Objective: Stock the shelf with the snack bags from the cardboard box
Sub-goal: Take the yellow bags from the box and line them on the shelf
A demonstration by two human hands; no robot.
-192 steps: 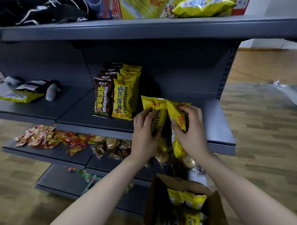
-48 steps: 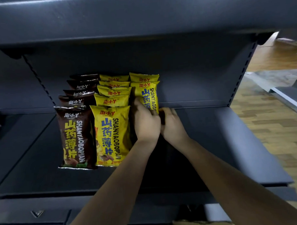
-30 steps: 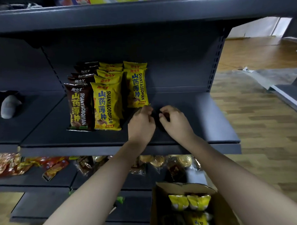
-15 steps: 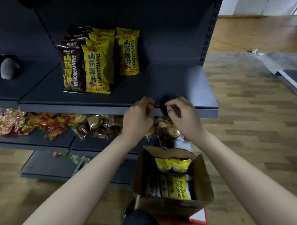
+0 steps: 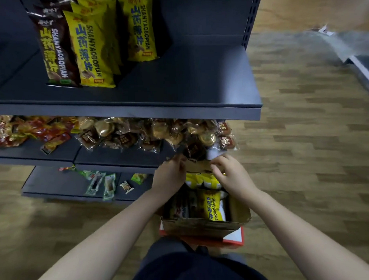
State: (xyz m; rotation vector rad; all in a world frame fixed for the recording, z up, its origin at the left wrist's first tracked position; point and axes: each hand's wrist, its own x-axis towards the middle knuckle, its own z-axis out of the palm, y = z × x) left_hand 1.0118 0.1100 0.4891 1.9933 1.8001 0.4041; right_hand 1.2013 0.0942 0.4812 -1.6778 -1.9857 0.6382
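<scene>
left hand [image 5: 170, 178] | right hand [image 5: 233, 176] — both loosely curled, empty | above snack bags [image 5: 212, 205] in cardboard box [image 5: 203, 225]

I'm in a small shop, facing a dark metal display shelf [image 5: 178, 110] with upright snack bags [image 5: 88, 49] lined up far left, heaps of wrapped sweets [image 5: 137, 135] on the tier below, and wood-pattern flooring [image 5: 305, 156] to the right.
</scene>
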